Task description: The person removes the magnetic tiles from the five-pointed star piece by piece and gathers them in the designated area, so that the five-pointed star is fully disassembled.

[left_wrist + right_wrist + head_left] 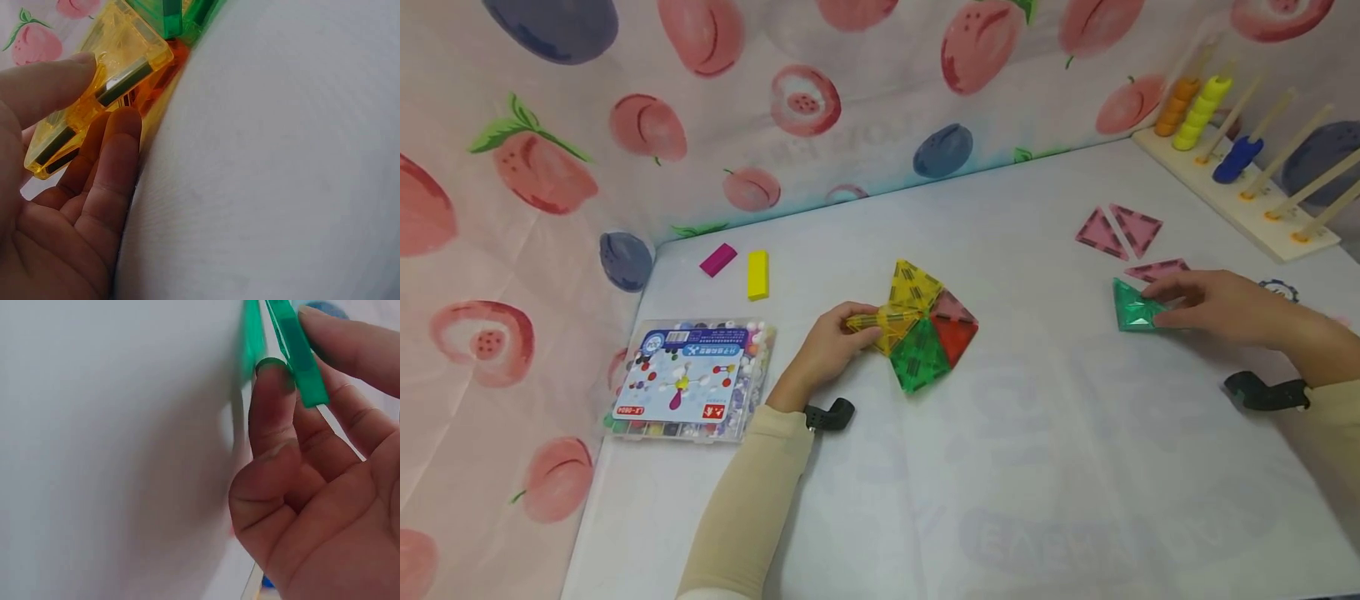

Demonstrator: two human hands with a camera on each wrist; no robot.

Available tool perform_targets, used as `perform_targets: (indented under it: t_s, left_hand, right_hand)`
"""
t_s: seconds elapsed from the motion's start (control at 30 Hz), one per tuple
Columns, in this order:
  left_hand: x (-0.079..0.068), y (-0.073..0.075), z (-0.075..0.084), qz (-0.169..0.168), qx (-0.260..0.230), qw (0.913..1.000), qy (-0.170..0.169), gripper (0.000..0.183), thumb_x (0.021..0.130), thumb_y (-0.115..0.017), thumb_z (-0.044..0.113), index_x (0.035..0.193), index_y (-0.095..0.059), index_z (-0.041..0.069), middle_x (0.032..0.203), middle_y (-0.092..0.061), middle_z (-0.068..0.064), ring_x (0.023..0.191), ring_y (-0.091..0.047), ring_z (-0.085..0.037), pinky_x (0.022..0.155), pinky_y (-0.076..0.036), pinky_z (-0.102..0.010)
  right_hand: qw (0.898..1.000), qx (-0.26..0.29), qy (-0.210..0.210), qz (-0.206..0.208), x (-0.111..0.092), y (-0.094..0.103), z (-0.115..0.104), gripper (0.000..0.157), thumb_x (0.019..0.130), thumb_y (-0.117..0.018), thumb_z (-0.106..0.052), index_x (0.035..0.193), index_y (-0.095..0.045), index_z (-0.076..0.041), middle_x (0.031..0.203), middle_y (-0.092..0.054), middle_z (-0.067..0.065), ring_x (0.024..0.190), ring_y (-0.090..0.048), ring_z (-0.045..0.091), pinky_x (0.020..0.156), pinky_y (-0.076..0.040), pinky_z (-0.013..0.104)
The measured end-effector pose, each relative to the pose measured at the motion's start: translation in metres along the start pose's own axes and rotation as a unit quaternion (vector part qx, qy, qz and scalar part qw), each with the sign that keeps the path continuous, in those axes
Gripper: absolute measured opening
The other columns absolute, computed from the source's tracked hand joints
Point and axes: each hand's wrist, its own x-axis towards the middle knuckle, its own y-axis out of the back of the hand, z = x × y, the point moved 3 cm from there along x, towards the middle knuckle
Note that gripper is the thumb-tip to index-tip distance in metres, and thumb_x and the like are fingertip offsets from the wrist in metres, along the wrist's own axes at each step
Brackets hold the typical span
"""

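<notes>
My left hand [835,343] pinches a yellow magnetic tile [119,69] between thumb and fingers. That tile belongs to a joined fan of triangular magnetic tiles: yellow ones [913,283], a green one [919,358], a red one [953,333] and a pink one [953,307]. Farther right, my right hand [1228,308] pinches a green magnetic tile [1131,308] with thumb and fingers. Seen from the right wrist, the edge of this green tile [300,356] faces the camera, and more green plastic [252,337] shows beside it. Three pink triangular tiles [1101,233] lie just beyond this hand.
A clear plastic case [681,375] of small coloured pieces sits at the left. Behind it lie a magenta block [718,260] and a yellow block [758,275]. A wooden peg board [1232,192] with orange, yellow and blue beads stands at the back right, near the fruit-print curtain [865,108].
</notes>
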Motion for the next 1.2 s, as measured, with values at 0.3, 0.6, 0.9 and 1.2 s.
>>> perform_targets:
  t_s: [0.3,0.6,0.9,1.2]
  left_hand:
    - [0.0,0.001,0.002,0.002,0.002,1.0,-0.004,0.039,0.079,-0.063,0.046,0.113,-0.056,0.029,0.105,-0.056,0.005,0.085,-0.051,-0.018,0.073,-0.042,-0.032]
    - [0.001,0.001,0.0,0.007,0.007,0.9999,-0.013,0.037,0.079,-0.063,0.044,0.112,-0.057,0.03,0.105,-0.055,0.006,0.083,-0.052,-0.018,0.071,-0.043,-0.032]
    - [0.0,0.001,-0.001,0.003,0.01,0.9999,-0.008,0.038,0.079,-0.063,0.046,0.113,-0.056,0.03,0.102,-0.056,0.005,0.082,-0.05,-0.019,0.069,-0.043,-0.032]
    - [0.0,0.001,-0.002,0.007,0.011,0.9998,-0.012,0.037,0.079,-0.063,0.045,0.113,-0.056,0.031,0.103,-0.056,0.005,0.08,-0.051,-0.019,0.068,-0.043,-0.032]
  right_hand:
    - [0.999,-0.013,-0.045,0.013,0.003,0.008,0.008,0.075,0.078,-0.056,-0.057,0.127,-0.04,-0.003,0.124,-0.039,0.028,0.11,-0.034,0.044,0.085,-0.031,0.061]
    - [0.996,-0.067,-0.004,0.066,0.011,-0.007,-0.016,0.086,0.07,-0.064,-0.059,0.129,-0.041,-0.002,0.112,-0.047,0.026,0.099,-0.042,0.039,0.075,-0.039,0.055]
    - [0.995,-0.091,0.002,0.039,0.01,-0.008,-0.016,0.08,0.075,-0.064,-0.052,0.131,-0.038,-0.002,0.116,-0.045,0.03,0.103,-0.042,0.042,0.078,-0.036,0.057]
    - [0.993,-0.109,0.013,0.046,0.012,-0.01,-0.022,0.079,0.075,-0.064,-0.051,0.129,-0.04,0.001,0.118,-0.044,0.032,0.1,-0.043,0.041,0.08,-0.035,0.059]
